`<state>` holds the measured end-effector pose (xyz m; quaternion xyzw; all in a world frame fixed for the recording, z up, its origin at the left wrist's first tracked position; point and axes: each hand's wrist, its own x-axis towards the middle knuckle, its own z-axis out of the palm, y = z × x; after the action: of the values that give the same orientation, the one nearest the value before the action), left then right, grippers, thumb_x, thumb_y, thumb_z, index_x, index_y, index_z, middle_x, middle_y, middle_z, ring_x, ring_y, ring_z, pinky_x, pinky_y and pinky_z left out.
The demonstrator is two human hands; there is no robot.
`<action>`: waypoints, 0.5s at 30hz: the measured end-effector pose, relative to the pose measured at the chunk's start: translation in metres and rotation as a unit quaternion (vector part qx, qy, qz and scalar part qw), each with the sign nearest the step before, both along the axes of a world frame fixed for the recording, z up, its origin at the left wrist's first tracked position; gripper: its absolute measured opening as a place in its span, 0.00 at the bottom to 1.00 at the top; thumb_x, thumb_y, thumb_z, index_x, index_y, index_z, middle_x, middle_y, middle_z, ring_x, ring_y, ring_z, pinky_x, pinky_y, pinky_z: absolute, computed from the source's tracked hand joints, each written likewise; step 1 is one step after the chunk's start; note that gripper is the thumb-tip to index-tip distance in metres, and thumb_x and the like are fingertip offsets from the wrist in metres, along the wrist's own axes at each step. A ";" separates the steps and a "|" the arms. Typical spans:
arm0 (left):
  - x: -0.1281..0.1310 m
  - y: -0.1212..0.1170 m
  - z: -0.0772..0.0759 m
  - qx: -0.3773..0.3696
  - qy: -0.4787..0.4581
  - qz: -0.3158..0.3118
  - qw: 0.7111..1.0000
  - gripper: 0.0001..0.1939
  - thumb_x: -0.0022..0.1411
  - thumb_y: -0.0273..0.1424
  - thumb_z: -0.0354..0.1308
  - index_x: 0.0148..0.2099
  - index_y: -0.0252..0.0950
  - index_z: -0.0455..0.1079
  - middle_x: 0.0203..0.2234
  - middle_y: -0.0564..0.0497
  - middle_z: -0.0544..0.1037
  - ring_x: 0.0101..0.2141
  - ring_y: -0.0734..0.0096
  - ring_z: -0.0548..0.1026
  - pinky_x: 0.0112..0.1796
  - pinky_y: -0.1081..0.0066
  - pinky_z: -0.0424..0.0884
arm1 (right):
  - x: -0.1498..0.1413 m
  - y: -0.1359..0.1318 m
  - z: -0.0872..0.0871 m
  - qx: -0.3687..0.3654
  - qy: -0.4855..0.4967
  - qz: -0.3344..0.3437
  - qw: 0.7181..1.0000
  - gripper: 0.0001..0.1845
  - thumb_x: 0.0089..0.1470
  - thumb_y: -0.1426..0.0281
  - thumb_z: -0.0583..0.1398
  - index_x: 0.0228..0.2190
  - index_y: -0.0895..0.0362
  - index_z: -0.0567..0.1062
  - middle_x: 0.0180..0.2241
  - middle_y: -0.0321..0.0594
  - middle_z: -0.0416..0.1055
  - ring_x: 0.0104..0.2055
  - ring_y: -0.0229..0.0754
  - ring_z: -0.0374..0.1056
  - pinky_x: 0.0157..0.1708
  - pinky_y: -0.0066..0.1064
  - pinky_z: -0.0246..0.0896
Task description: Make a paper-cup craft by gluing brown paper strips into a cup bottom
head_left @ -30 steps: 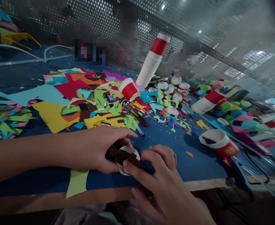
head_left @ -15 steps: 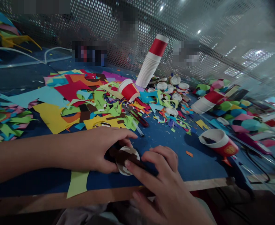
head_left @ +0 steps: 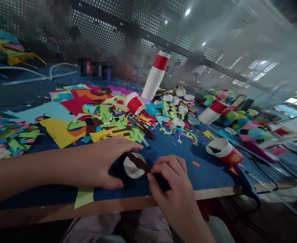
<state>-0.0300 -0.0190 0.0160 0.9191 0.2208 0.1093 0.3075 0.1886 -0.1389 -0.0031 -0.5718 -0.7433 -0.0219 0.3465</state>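
A small round white piece with a raised rim, like the base of a paper cup (head_left: 131, 171), lies on the blue table in front of me. Across its top runs a dark brown paper strip (head_left: 138, 162). My right hand (head_left: 172, 177) pinches the strip's near right end between thumb and fingers. On the other side, my left hand (head_left: 108, 162) curves around the white piece, thumb and fingers spread apart; some of its fingertips are hidden. A pale green paper piece (head_left: 84, 197) lies under my left wrist at the table edge.
Beyond my hands spread coloured paper scraps (head_left: 105, 114), with pens (head_left: 140, 133) among them. A tall leaning stack of paper cups (head_left: 155, 76) stands behind. To the right are a red and white cup (head_left: 226, 153) and another cup stack (head_left: 213, 112). The wooden table edge (head_left: 44, 212) is near me.
My right index finger has come off the top of the white piece, and the right hand now pinches the strip's end. My left hand has opened away from the white piece. The view has shifted slightly.
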 end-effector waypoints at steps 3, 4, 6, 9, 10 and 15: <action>0.000 0.001 0.010 0.010 -0.056 0.021 0.998 0.40 0.51 0.43 0.70 0.64 0.47 0.63 0.60 0.49 0.70 0.61 0.50 0.65 0.59 0.61 0.62 | -0.002 0.001 0.018 -0.065 0.010 0.041 0.997 0.07 0.54 0.79 0.58 0.30 0.55 0.71 0.37 0.40 0.70 0.44 0.45 0.64 0.43 0.38 0.62; 0.001 0.001 0.014 0.008 -0.072 0.033 0.997 0.33 0.54 0.43 0.68 0.61 0.47 0.68 0.56 0.50 0.74 0.57 0.54 0.70 0.56 0.63 0.65 | -0.001 0.001 0.023 -0.082 0.006 0.053 0.995 0.08 0.54 0.80 0.58 0.29 0.55 0.71 0.38 0.40 0.70 0.45 0.45 0.64 0.44 0.38 0.62; 0.004 -0.001 0.021 -0.008 -0.082 0.049 0.995 0.16 0.60 0.40 0.63 0.50 0.45 0.76 0.43 0.53 0.81 0.45 0.62 0.77 0.47 0.69 0.69 | 0.001 0.005 0.033 -0.089 0.000 0.071 0.993 0.08 0.54 0.79 0.58 0.29 0.55 0.71 0.38 0.39 0.70 0.45 0.44 0.64 0.44 0.36 0.62; 0.008 -0.001 0.023 -0.046 -0.083 0.085 0.992 0.08 0.60 0.35 0.59 0.38 0.42 0.79 0.28 0.56 0.81 0.31 0.70 0.76 0.34 0.74 0.68 | 0.009 0.020 0.038 -0.050 0.020 0.068 0.996 0.05 0.58 0.74 0.58 0.32 0.54 0.74 0.35 0.39 0.73 0.42 0.43 0.67 0.43 0.36 0.63; 0.009 -0.001 0.022 -0.065 -0.090 0.108 0.988 0.07 0.59 0.35 0.59 0.36 0.41 0.78 0.27 0.56 0.80 0.30 0.70 0.76 0.32 0.74 0.68 | 0.013 0.027 0.038 -0.034 0.021 0.043 0.998 0.04 0.59 0.71 0.58 0.34 0.54 0.75 0.35 0.39 0.74 0.41 0.44 0.68 0.43 0.37 0.63; 0.013 0.005 0.015 -0.229 -0.177 0.207 0.934 0.12 0.47 0.37 0.63 0.32 0.38 0.68 0.27 0.55 0.78 0.31 0.67 0.76 0.32 0.72 0.70 | 0.030 0.066 0.033 -0.041 -0.091 -0.114 0.988 0.11 0.57 0.63 0.62 0.34 0.57 0.79 0.36 0.46 0.75 0.44 0.52 0.69 0.46 0.43 0.62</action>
<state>-0.0171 -0.0139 0.0308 0.7232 0.3671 0.2780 0.5147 0.2185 -0.0731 0.0304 -0.6625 -0.7015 -0.0826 0.2493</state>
